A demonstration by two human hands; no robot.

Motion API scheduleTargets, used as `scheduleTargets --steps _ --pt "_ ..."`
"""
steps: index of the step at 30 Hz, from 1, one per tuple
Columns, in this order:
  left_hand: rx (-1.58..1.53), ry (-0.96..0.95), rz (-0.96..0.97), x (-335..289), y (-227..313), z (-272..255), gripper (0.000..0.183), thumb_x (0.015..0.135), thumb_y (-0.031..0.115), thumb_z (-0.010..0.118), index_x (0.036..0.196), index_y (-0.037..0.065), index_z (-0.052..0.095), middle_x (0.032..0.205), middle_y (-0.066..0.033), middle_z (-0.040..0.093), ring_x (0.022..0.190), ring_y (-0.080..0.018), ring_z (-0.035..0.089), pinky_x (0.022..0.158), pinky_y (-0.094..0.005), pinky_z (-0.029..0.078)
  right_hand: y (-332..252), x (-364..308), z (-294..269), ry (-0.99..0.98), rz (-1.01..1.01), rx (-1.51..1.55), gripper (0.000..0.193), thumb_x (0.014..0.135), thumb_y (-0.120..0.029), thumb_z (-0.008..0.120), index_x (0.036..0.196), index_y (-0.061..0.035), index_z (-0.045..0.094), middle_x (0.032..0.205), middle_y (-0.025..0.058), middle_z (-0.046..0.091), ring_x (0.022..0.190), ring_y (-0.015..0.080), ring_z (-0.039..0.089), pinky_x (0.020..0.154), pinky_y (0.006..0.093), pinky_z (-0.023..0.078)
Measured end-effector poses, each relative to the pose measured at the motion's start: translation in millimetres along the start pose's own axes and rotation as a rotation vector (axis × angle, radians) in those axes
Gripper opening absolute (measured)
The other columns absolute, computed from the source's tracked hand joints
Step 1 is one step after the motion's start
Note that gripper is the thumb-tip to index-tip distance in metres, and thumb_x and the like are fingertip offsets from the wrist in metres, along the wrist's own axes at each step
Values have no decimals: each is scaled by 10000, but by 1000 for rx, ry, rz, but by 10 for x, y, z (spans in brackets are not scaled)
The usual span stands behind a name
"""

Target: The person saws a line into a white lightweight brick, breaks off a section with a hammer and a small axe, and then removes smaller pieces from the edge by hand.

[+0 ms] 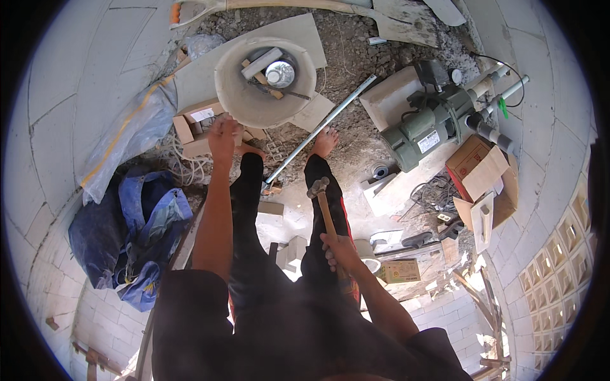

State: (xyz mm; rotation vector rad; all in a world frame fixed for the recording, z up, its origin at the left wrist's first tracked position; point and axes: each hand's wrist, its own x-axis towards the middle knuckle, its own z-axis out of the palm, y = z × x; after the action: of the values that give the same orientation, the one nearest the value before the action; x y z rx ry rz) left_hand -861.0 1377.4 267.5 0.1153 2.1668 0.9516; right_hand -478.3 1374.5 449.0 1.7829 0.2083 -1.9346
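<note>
Hammer point(327, 216) in the right hand point(340, 254), whose fingers are wrapped round the wooden handle, with the metal head standing out ahead of the grip. Farther forward and to the left, the left hand point(223, 136) is at the near right edge of an open cardboard box point(183, 130); whether it grasps anything, I cannot tell. Just ahead and right of that hand sits a round tub point(232, 89); behind and left of it, a blue bag point(152, 209). Well ahead and right of the hammer hand lies a green pump point(419, 136)
</note>
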Motion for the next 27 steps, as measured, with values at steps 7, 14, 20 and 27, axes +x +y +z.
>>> scheduleTargets --steps 7,14,20,27 --pt "717 -1036 32 -2589 -482 226 608 953 438 684 1360 -7 603 1158 -262 715 1096 -348 708 944 -418 544 215 -55 -21 -80 -219 235 449 965 -495 679 864 -78 550 600 -17 475 436 107 460 415 309 437" --pt "1020 -1173 660 -2879 452 -636 610 963 379 682 1416 -4 546 1325 -291 626 1283 -417 582 1095 -462 442 926 -67 113 -51 -357 860 433 960 -476 685 934 -64 554 619 -15 483 481 100 471 431 290 433" --pt "1209 -1052 433 -2343 786 -1464 607 973 446 647 1377 -3 588 1415 -303 556 1354 -426 511 1129 -449 408 2613 -134 503 225 -422 1072 420 937 -436 715 909 -39 579 600 -8 471 448 114 461 410 311 423" --pt "1463 -1207 341 -1755 818 -1696 610 1004 488 567 1373 3 596 1313 -292 629 1240 -393 610 1058 -438 463 4155 249 1892 250 -150 1589 430 892 -412 773 859 -17 608 596 25 514 443 159 492 412 349 432"
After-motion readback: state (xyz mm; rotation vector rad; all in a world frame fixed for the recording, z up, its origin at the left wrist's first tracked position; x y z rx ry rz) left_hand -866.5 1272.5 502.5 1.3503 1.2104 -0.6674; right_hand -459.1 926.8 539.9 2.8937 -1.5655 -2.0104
